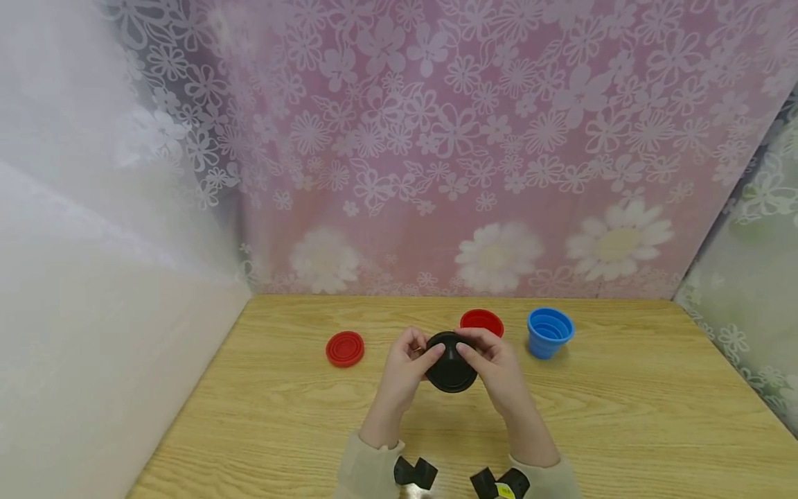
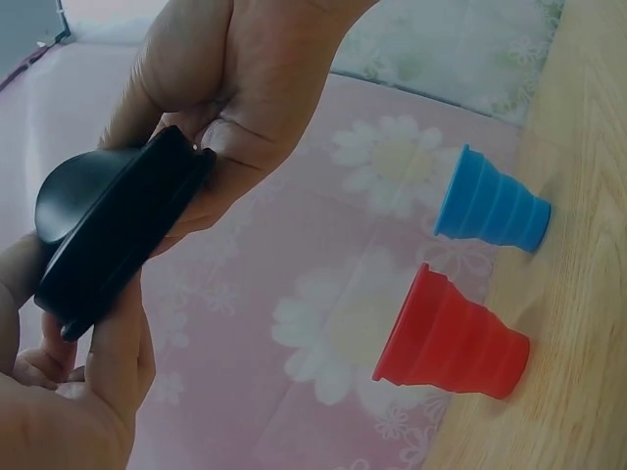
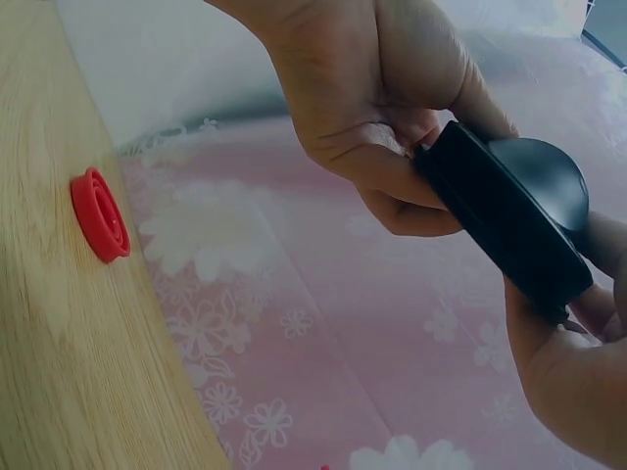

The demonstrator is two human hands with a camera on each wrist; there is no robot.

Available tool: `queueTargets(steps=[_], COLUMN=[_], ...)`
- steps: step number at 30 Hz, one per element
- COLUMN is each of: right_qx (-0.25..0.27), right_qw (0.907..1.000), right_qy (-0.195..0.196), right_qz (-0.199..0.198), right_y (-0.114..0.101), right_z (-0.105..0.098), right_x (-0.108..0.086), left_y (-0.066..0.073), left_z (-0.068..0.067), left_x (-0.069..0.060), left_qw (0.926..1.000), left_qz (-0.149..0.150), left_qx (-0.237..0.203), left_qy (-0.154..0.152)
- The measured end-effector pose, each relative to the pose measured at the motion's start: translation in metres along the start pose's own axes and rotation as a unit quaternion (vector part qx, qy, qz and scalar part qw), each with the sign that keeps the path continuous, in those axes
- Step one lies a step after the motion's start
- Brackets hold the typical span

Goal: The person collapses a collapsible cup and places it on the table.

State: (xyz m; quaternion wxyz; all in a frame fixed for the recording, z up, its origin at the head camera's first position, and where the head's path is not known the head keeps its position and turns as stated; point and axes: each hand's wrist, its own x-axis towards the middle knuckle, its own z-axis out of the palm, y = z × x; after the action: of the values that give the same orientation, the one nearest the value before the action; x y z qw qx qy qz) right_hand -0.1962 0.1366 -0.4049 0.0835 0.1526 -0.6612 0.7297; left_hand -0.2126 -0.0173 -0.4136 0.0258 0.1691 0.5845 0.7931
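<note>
A collapsed black folding cup (image 1: 451, 364) is held up over the table between both hands, its rounded bulge towards the head camera. My left hand (image 1: 401, 374) grips its left edge, thumb on the face and fingers behind. On the opposite edge, my right hand (image 1: 503, 378) pinches it in the same way. Seen side-on in the left wrist view, the black cup (image 2: 122, 230) is a flat, thick ring with a dome bulging from one side. The fingertips behind it are partly hidden in the head view.
A flattened red folding cup (image 1: 346, 348) lies on the wooden table (image 1: 280, 416) to the left. Behind my right hand stands an expanded red cup (image 1: 482, 320), partly covered. An expanded blue cup (image 1: 549, 334) stands farther right. Flowered curtains (image 1: 436, 173) enclose the table.
</note>
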Motion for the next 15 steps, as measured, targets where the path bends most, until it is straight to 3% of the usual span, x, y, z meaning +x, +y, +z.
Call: queueTargets(steps=[9,15], right_qx=[-0.032,-0.047], right_qw=[0.9995,0.9986], right_qy=[0.007,0.017], right_qz=[0.003,-0.016], right_y=[-0.001,0.0], right_z=[-0.001,0.0], right_x=[-0.001,-0.001], left_y=[0.006,0.021], left_z=[-0.001,0.004], left_x=[-0.001,-0.006], left_qw=[0.9989,0.9972], left_qz=[0.018,0.029], left_qx=[0.041,0.068], left_qy=[-0.013,-0.008])
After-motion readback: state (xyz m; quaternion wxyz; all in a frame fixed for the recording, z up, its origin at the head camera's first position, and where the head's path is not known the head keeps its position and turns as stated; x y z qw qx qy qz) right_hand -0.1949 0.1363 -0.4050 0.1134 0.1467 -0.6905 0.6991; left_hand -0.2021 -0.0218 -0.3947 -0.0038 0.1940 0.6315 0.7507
